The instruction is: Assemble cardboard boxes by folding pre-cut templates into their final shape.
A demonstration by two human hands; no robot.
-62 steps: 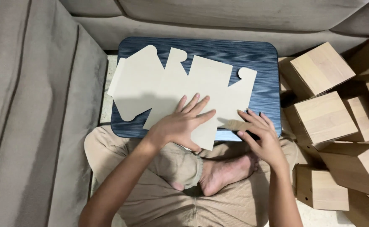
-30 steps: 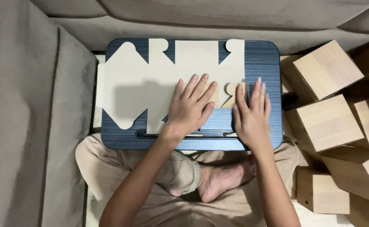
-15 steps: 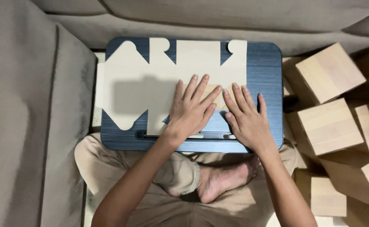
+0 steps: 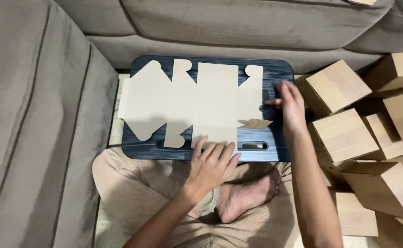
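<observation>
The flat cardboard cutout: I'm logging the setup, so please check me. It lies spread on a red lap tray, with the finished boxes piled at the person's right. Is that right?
Not quite. The lap tray is dark blue, not red, as the head view shows. The rest holds: the flat cardboard cutout lies spread on it, and the finished boxes are piled at the person's right.

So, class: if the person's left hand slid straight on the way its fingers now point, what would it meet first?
The left hand points up the picture toward the sofa. Its fingertips already rest at the near edge of the flat cardboard cutout on the blue lap desk, so the cardboard comes first.
</observation>
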